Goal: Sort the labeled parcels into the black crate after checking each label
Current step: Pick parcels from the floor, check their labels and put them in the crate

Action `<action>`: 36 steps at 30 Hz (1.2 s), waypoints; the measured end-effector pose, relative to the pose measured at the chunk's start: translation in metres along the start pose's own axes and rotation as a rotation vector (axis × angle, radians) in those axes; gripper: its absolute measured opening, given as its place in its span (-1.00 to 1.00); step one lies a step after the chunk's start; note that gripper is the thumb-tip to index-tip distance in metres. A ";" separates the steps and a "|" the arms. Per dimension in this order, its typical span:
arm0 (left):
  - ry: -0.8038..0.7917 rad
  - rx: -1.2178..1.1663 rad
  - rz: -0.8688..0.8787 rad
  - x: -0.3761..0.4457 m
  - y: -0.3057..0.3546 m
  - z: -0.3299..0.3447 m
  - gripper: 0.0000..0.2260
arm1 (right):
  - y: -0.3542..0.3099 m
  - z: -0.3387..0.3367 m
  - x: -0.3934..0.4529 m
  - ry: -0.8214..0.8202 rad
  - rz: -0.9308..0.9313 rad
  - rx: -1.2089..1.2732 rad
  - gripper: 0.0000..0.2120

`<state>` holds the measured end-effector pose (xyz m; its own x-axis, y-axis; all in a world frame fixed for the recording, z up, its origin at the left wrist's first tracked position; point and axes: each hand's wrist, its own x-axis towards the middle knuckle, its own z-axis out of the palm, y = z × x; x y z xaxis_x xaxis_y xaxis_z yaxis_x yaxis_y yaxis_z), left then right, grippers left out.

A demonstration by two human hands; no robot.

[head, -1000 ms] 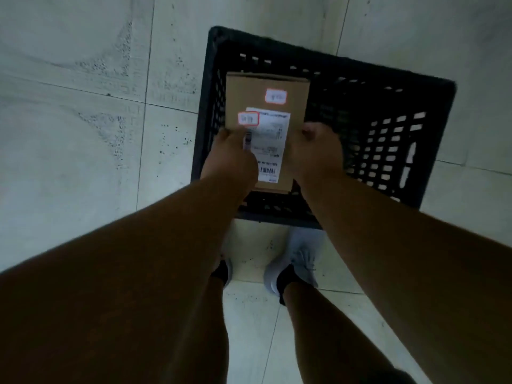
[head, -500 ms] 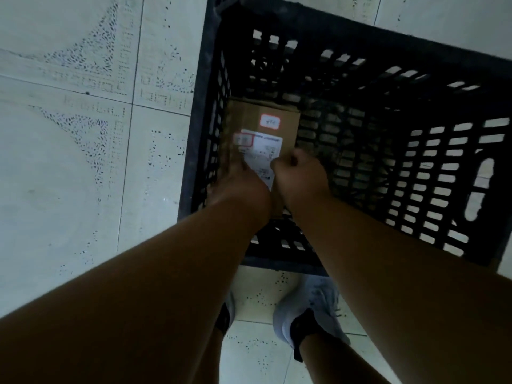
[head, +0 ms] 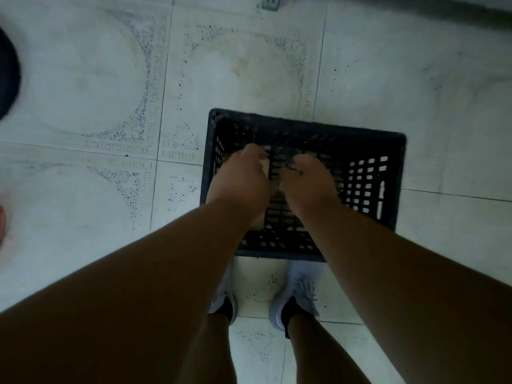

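Evidently the placing step is in hand: both hands are held over the black crate (head: 304,134), which stands on the tiled floor (head: 83,189) just in front of the person's grey shoes (head: 300,296). The left hand (head: 239,181) is seen loosely curled with nothing gripped in it; the right hand (head: 307,184) is likewise half-open, fingers bent downward, and no parcel is held by it. A strip of brown cardboard, taken to be a parcel (head: 266,169), is glimpsed between the two hands and again below the left wrist, so it is judged to lie inside the crate near its left wall.

As a next move, the hands would need to be drawn clear of the crate and another parcel fetched, its label read before it is put in.

Much is hidden. Most of the parcel is covered by the hands and forearms, and its label cannot be seen. Whether other parcels lie in the crate cannot be told, the interior being dark. A dark rounded object (head: 8,76) and a reddish shape (head: 2,225) are cut off at the left edge and cannot be identified. No further parcels are in view.
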<state>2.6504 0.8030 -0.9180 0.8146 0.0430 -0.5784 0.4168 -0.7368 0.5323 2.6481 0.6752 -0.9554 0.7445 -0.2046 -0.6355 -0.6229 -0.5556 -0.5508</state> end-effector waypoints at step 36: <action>-0.214 -0.390 0.945 -0.535 0.568 -0.032 -0.88 | 0.010 -0.611 -0.591 1.107 -0.110 0.509 -0.57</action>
<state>2.4641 0.3829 -0.2865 0.8044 -0.5855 0.1005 -0.2207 -0.1375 0.9656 2.3488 0.2985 -0.2547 0.4471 -0.8894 0.0949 -0.3816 -0.2856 -0.8791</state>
